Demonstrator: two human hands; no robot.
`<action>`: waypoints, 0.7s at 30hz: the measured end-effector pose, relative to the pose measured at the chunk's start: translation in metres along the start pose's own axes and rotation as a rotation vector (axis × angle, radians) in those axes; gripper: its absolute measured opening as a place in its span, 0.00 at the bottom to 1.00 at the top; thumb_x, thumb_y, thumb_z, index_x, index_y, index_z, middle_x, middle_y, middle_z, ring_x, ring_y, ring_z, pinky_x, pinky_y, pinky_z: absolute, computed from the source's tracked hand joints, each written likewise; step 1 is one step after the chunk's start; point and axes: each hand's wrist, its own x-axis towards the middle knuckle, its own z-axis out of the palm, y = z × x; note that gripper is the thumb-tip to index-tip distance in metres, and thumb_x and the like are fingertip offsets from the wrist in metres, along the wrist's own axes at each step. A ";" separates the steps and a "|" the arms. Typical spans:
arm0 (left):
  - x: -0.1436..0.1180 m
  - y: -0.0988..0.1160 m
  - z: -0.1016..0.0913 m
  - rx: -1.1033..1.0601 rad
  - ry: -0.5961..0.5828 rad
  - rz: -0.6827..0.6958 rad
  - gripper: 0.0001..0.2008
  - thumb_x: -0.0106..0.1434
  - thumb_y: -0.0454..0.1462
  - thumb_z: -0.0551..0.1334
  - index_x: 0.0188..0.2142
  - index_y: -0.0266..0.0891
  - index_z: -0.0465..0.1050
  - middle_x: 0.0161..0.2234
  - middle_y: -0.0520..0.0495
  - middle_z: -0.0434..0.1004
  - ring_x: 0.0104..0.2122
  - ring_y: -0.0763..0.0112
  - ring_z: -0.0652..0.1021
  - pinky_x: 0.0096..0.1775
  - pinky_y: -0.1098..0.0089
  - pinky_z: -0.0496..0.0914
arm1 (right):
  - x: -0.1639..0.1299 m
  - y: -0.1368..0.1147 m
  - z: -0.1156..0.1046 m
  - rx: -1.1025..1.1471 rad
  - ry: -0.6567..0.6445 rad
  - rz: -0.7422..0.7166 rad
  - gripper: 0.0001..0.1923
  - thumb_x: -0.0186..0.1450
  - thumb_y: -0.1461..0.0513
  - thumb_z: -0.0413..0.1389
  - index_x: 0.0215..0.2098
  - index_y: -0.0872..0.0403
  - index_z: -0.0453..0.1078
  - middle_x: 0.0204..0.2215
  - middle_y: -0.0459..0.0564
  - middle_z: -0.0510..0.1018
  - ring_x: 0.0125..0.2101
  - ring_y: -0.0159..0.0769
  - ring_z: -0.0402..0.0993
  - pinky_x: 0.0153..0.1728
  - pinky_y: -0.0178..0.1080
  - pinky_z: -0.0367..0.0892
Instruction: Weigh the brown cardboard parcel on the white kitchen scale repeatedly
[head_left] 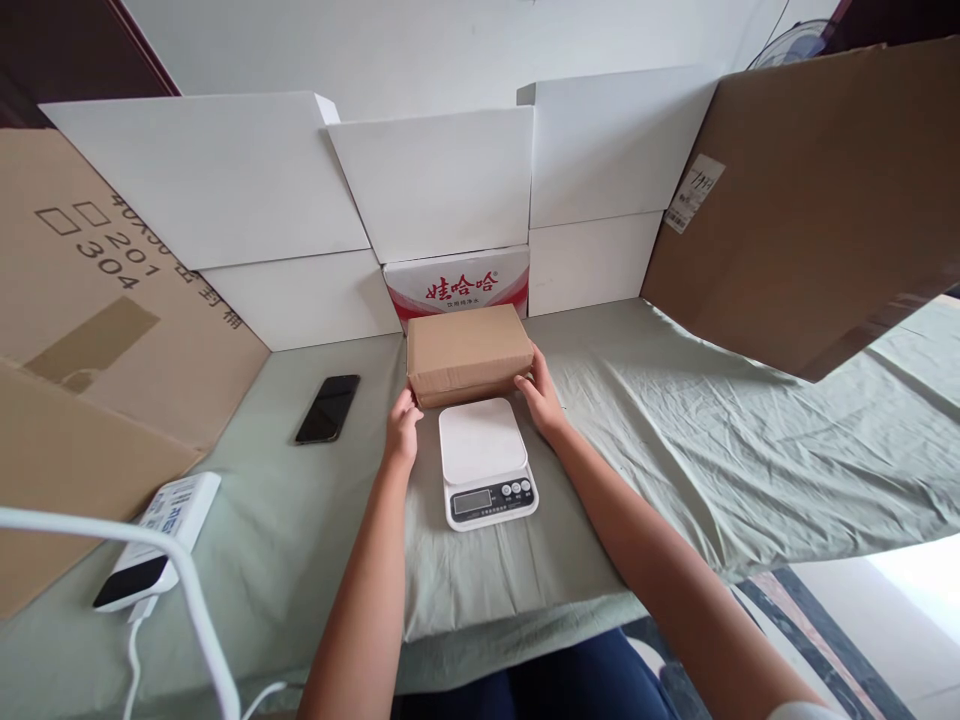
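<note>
A small brown cardboard box (466,350) lies on the green cloth just behind a white digital kitchen scale (485,458). My left hand (403,430) touches the box's near left corner, fingers bent against it. My right hand (538,396) presses on the box's right end. Both hands grip the box from either side. The scale's platform is bare, and its display and buttons face me.
A black phone (328,408) lies left of the box. A white power bank (160,538) with a white cable sits at near left. White cartons and a red-printed carton (457,283) line the back; large brown cardboard sheets (817,190) stand left and right.
</note>
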 end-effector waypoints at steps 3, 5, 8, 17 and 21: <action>-0.004 0.004 0.002 0.001 -0.020 0.055 0.30 0.50 0.37 0.58 0.54 0.37 0.75 0.54 0.41 0.79 0.57 0.53 0.75 0.55 0.61 0.68 | -0.002 0.001 0.001 -0.013 0.025 -0.053 0.39 0.66 0.46 0.57 0.72 0.42 0.51 0.72 0.50 0.58 0.69 0.50 0.56 0.64 0.54 0.64; -0.006 0.007 0.003 0.020 -0.025 0.093 0.30 0.51 0.36 0.58 0.54 0.38 0.74 0.53 0.41 0.79 0.56 0.54 0.76 0.54 0.61 0.69 | -0.003 0.000 0.002 -0.031 0.045 -0.105 0.40 0.66 0.43 0.56 0.72 0.42 0.51 0.72 0.51 0.56 0.70 0.51 0.55 0.65 0.54 0.63; -0.014 0.014 0.005 0.060 -0.020 0.150 0.30 0.51 0.35 0.58 0.56 0.37 0.73 0.50 0.41 0.79 0.53 0.54 0.77 0.54 0.61 0.69 | -0.006 -0.005 0.003 -0.069 0.081 -0.194 0.39 0.69 0.41 0.52 0.72 0.44 0.51 0.72 0.53 0.56 0.70 0.52 0.55 0.68 0.55 0.58; -0.099 0.028 -0.002 0.027 -0.088 0.153 0.32 0.55 0.35 0.59 0.61 0.37 0.70 0.55 0.39 0.77 0.59 0.49 0.75 0.60 0.53 0.67 | -0.065 -0.027 -0.016 -0.145 0.088 -0.213 0.38 0.70 0.41 0.49 0.73 0.43 0.48 0.68 0.54 0.60 0.69 0.51 0.56 0.70 0.57 0.53; -0.129 0.026 -0.012 0.016 -0.060 0.089 0.32 0.55 0.35 0.60 0.61 0.38 0.72 0.56 0.38 0.77 0.61 0.45 0.73 0.61 0.50 0.67 | -0.097 -0.034 -0.025 -0.126 0.035 -0.151 0.34 0.71 0.44 0.49 0.72 0.39 0.48 0.69 0.51 0.57 0.70 0.50 0.53 0.71 0.57 0.51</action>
